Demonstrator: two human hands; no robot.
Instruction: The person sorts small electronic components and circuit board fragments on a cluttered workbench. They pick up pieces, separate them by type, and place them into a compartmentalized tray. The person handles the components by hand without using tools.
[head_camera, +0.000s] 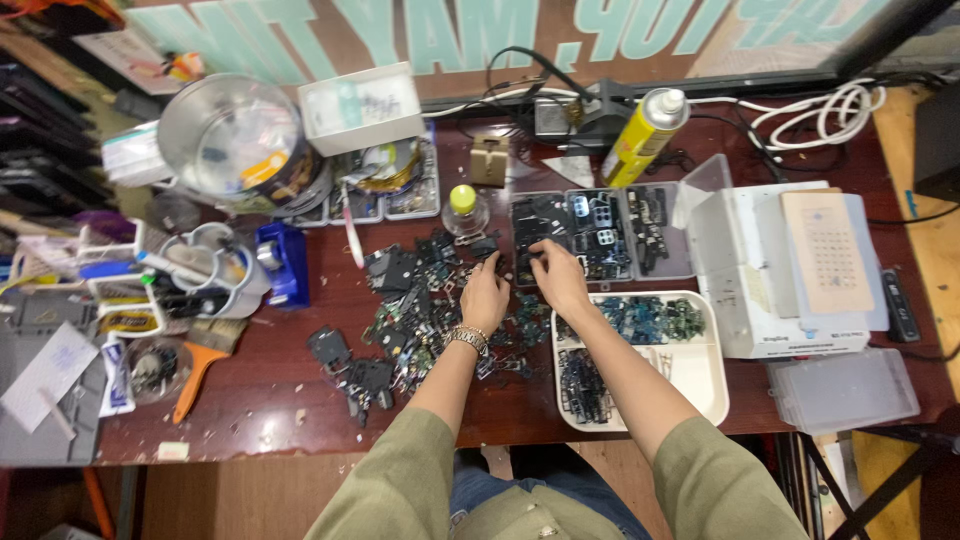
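A heap of small dark electronic parts (420, 310) covers the middle of the reddish-brown table (300, 420). My left hand (484, 295), a metal bracelet on its wrist, rests on the heap's right side with fingers curled; whether it grips a part is hidden. My right hand (558, 278) reaches to the front edge of a grey compartment box (600, 232) holding small parts, its fingertips pinched close together over a tiny dark piece. Just right of my forearm lies a white tray (700, 375) with more sorted parts.
A yellow spray can (645, 135) and white cables (830, 112) lie at the back. White boxes (775, 300) stack at the right. A small yellow-capped bottle (463, 208), a round metal tin (232, 140), cups with tools (205, 265) and an orange brush (195, 370) stand left.
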